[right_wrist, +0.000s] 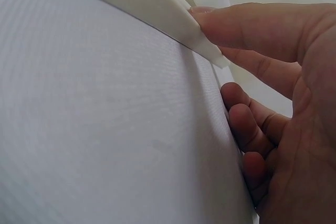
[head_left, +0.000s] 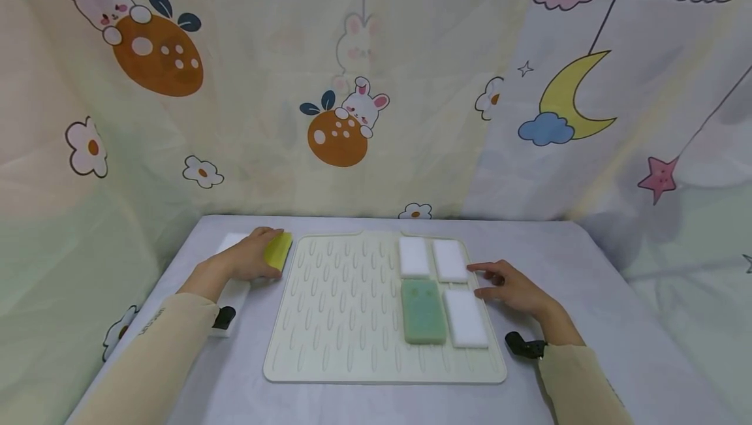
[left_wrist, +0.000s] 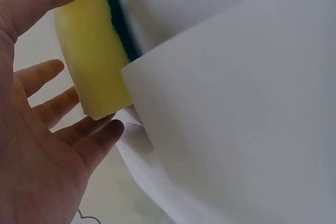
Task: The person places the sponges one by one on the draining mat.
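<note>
A yellow sponge with a dark green scouring layer is pinched between the thumb and fingers of my left hand, left of a cream ribbed mat. In the left wrist view the sponge stands on edge beside a white sheet-like surface. My right hand rests at the mat's right edge, index finger and thumb touching it, the other fingers loosely bent. On the mat's right part lie a green sponge block and three white sponge blocks, in two columns.
A long white flat item lies under my left forearm. The white-covered table ends at a patterned cloth backdrop behind and on both sides. A black wrist strap sits by my right sleeve.
</note>
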A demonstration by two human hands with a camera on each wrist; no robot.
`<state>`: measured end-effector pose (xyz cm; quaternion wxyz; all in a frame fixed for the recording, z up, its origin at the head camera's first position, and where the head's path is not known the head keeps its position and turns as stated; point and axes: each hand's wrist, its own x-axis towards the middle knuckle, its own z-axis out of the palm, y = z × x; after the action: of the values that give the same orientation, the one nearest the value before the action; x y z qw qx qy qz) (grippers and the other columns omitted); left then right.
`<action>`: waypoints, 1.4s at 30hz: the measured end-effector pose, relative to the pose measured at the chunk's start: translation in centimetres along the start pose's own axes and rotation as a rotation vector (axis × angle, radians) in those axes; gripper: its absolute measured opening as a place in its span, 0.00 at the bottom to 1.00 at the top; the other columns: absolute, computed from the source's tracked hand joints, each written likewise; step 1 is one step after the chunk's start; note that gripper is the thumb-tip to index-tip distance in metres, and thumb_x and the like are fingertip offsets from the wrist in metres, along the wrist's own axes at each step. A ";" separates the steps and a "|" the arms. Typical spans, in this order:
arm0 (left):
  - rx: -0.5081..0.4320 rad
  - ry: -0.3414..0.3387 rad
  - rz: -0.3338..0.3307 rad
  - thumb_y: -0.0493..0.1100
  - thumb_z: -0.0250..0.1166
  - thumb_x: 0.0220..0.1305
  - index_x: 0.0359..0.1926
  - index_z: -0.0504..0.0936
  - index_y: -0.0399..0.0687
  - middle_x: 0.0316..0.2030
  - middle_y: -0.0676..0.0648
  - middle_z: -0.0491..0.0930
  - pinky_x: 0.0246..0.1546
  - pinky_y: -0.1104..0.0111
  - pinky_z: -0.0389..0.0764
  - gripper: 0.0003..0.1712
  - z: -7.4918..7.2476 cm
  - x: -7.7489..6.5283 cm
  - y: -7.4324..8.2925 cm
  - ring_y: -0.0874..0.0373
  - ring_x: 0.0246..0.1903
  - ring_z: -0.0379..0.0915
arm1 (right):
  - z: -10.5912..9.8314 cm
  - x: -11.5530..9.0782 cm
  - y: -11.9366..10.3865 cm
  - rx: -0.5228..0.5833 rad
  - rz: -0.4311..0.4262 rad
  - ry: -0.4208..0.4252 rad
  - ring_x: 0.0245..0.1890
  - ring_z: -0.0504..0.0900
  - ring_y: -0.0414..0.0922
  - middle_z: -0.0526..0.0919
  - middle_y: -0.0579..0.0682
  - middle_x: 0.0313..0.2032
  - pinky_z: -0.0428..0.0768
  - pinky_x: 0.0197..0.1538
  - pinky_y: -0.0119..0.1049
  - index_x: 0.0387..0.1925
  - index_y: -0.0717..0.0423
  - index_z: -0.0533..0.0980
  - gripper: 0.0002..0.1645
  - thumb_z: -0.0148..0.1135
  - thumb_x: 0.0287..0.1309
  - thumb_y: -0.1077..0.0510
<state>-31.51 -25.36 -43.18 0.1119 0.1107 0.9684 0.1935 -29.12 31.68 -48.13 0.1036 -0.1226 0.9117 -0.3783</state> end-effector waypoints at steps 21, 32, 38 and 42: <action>-0.003 0.019 0.044 0.53 0.78 0.56 0.80 0.57 0.42 0.75 0.31 0.55 0.68 0.38 0.66 0.58 -0.9 -0.8 0.3 0.35 0.67 0.63 | 0.0 0.1 0.1 -0.006 -0.034 0.006 0.47 0.66 0.50 0.71 0.58 0.51 0.67 0.47 0.41 0.66 0.51 0.78 0.35 0.76 0.56 0.52; 0.022 0.036 0.068 0.56 0.79 0.55 0.79 0.61 0.46 0.74 0.34 0.58 0.67 0.40 0.67 0.57 -0.8 -0.8 1.9 0.37 0.68 0.62 | 0.0 -0.1 0.0 0.003 -0.014 0.003 0.50 0.66 0.50 0.71 0.59 0.54 0.68 0.48 0.42 0.68 0.49 0.77 0.36 0.76 0.58 0.50; 0.030 0.038 0.074 0.57 0.79 0.55 0.79 0.62 0.50 0.74 0.37 0.59 0.66 0.42 0.69 0.56 -0.5 -0.6 3.1 0.37 0.68 0.63 | 0.0 0.0 0.3 -0.008 0.002 0.004 0.50 0.66 0.50 0.71 0.58 0.54 0.68 0.49 0.41 0.68 0.47 0.77 0.37 0.76 0.58 0.47; 0.035 0.049 0.080 0.59 0.79 0.54 0.79 0.63 0.51 0.73 0.38 0.61 0.65 0.43 0.71 0.56 -0.3 -0.5 4.0 0.37 0.66 0.64 | 0.0 0.1 0.4 -0.015 0.002 0.010 0.50 0.66 0.50 0.71 0.58 0.54 0.68 0.49 0.42 0.68 0.46 0.77 0.37 0.76 0.57 0.47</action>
<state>-30.37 -21.95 -41.22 0.0782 0.1464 0.9689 0.1836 -29.30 31.91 -48.38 0.0987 -0.1206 0.9151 -0.3718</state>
